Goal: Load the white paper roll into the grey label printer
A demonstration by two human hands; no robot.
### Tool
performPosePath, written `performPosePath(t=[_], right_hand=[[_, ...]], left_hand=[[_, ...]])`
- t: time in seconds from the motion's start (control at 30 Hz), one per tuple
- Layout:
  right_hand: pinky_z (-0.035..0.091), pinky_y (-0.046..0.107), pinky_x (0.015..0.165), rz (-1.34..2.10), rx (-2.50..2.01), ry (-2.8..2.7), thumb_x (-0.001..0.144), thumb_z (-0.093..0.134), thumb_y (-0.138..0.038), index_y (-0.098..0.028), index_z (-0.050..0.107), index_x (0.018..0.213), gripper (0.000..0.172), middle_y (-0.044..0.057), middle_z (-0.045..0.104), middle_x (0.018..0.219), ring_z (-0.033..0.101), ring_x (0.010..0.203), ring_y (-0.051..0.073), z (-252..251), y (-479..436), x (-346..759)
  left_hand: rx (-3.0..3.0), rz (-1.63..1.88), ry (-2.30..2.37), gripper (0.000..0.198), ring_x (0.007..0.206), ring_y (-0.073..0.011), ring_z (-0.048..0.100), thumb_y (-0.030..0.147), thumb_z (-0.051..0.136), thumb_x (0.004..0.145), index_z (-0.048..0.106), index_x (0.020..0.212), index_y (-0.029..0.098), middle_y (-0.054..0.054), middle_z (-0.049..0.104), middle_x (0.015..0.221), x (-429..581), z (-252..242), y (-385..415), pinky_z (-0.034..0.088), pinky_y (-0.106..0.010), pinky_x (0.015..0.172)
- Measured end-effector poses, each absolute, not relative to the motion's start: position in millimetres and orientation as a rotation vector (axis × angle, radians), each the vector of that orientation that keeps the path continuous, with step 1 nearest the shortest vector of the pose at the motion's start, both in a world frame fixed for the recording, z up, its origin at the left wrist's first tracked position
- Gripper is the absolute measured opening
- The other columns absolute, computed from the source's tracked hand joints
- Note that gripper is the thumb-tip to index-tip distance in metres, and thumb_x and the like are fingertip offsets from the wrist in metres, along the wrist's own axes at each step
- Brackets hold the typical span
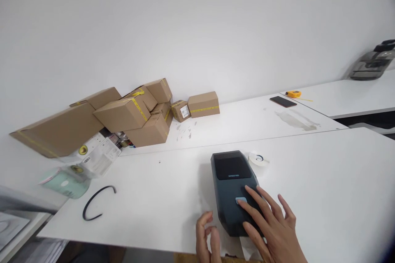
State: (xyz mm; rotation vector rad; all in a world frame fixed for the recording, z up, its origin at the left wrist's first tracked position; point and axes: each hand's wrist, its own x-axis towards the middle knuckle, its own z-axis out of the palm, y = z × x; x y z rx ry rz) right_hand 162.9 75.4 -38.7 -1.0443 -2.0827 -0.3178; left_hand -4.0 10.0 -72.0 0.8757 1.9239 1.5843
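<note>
A dark teal label printer [226, 197] with a black window on its lid lies on the white table. Over its near right part my right hand [274, 230] is spread, the index fingertip at the light blue button [241, 200]. The thumb rests by the printer's front edge, and nothing is gripped. Just left of the front edge, my left hand [207, 240] has bent fingers with gaps between them and holds nothing. A piece of white paper [248, 248] shows below the printer, partly hidden by my right hand. Behind the printer's right side is a white label roll [258, 164].
Cardboard boxes [121, 115] are stacked at the back left, by the wall. A mint-green pouch [68, 183] and a curved black band [92, 203] lie at the left. Toward the right are a phone [283, 101], a yellow tape measure [293, 94] and a bottle [372, 63].
</note>
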Motion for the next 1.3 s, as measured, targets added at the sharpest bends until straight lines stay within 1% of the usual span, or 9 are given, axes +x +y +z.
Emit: performPosePath(t=[0.1, 0.2, 0.3, 0.43, 0.7, 0.83, 1.0, 1.17, 1.3], right_hand=[[0.015, 0.056, 0.118, -0.331, -1.052, -2.081, 0.092, 0.056, -0.03, -0.027, 0.063, 0.126, 0.035, 0.009, 0.06, 0.143, 0.041, 0.14, 0.03, -39.7, 75.3, 160.8], [0.013, 0.056, 0.118, -0.343, -1.057, -2.082, 0.092, 0.057, -0.03, -0.027, 0.063, 0.127, 0.035, 0.007, 0.062, 0.141, 0.041, 0.14, 0.03, -39.9, 76.3, 158.3], [0.013, 0.055, 0.118, -0.331, -1.065, -2.091, 0.093, 0.059, -0.033, -0.029, 0.063, 0.125, 0.033, 0.006, 0.061, 0.143, 0.04, 0.141, 0.03, -39.6, 77.7, 159.2], [0.019, 0.05, 0.115, -0.216, -1.1, -2.087, 0.095, 0.055, -0.035, -0.029, 0.059, 0.13, 0.035, 0.008, 0.046, 0.156, 0.038, 0.144, 0.03, -44.0, 76.6, 168.0], [0.038, 0.05, 0.109, 0.177, -1.295, -1.85, 0.104, 0.037, -0.036, -0.033, 0.026, 0.157, 0.054, 0.006, 0.05, 0.153, 0.049, 0.138, 0.029, -36.4, 70.1, 185.1], [0.041, 0.05, 0.108, 0.18, -1.165, -1.881, 0.105, 0.036, -0.04, -0.037, 0.027, 0.156, 0.052, 0.005, 0.049, 0.154, 0.048, 0.138, 0.029, -8.3, 95.5, 188.9], [0.042, 0.046, 0.109, 0.279, -1.007, -1.841, 0.105, 0.036, -0.044, -0.036, 0.039, 0.149, 0.045, 0.005, 0.056, 0.147, 0.052, 0.133, 0.026, 29.2, 151.5, 181.1], [0.047, 0.045, 0.099, 0.47, -1.038, -1.72, 0.102, 0.032, -0.058, -0.026, 0.058, 0.13, 0.05, 0.009, 0.067, 0.129, 0.061, 0.118, 0.028, 69.4, 211.0, 160.1], [0.05, 0.043, 0.089, 0.539, -1.169, -1.681, 0.101, 0.027, -0.063, -0.025, 0.064, 0.114, 0.055, 0.008, 0.073, 0.109, 0.066, 0.102, 0.029, 93.3, 261.7, 144.5]], left_hand=[[1.078, 1.658, 1.846, 0.057, 0.136, -0.0292, 0.05, 0.054, 0.045, 0.094, 0.053, 0.138, 0.019, -0.014, 0.05, 0.152, 5.9, -72.8, 20.3, 0.043, -0.037, 0.11], [1.258, 1.634, 1.755, 0.063, 0.15, -0.0289, 0.032, 0.046, 0.047, 0.095, 0.038, 0.151, 0.018, -0.013, 0.035, 0.162, 13.9, -75.2, 25.9, 0.033, -0.039, 0.121], [1.296, 1.569, 1.694, 0.068, 0.152, -0.0291, 0.029, 0.045, 0.049, 0.094, 0.033, 0.154, 0.017, -0.014, 0.031, 0.164, 17.5, -78.2, 28.0, 0.032, -0.038, 0.121], [1.245, 1.517, 1.659, 0.073, 0.15, -0.0295, 0.034, 0.051, 0.05, 0.093, 0.033, 0.154, 0.015, -0.015, 0.036, 0.162, 19.1, -79.7, 29.2, 0.036, -0.036, 0.119], [1.061, 1.576, 1.6, 0.071, 0.15, -0.0263, 0.036, 0.059, 0.046, 0.095, 0.038, 0.154, 0.02, -0.01, 0.038, 0.162, 20.4, -45.5, 28.8, 0.036, -0.03, 0.118], [0.997, 1.658, 1.44, 0.066, 0.15, -0.0238, 0.034, 0.058, 0.043, 0.097, 0.041, 0.152, 0.023, -0.006, 0.038, 0.163, 13.5, -18.6, 44.3, 0.036, -0.029, 0.118], [0.986, 1.709, 1.492, 0.059, 0.143, -0.024, 0.046, 0.057, 0.041, 0.099, 0.047, 0.145, 0.021, -0.011, 0.052, 0.152, -0.8, -12.2, 73.5, 0.038, -0.035, 0.117], [1.327, 1.395, 1.706, 0.05, 0.138, -0.0281, 0.05, 0.048, 0.047, 0.097, 0.056, 0.137, 0.02, -0.014, 0.055, 0.147, -15.1, -27.3, 100.0, 0.041, -0.042, 0.113], [1.413, 1.206, 1.834, 0.054, 0.14, -0.0289, 0.048, 0.045, 0.047, 0.095, 0.051, 0.141, 0.016, -0.016, 0.053, 0.15, -17.1, -27.7, 122.9, 0.038, -0.042, 0.116]])
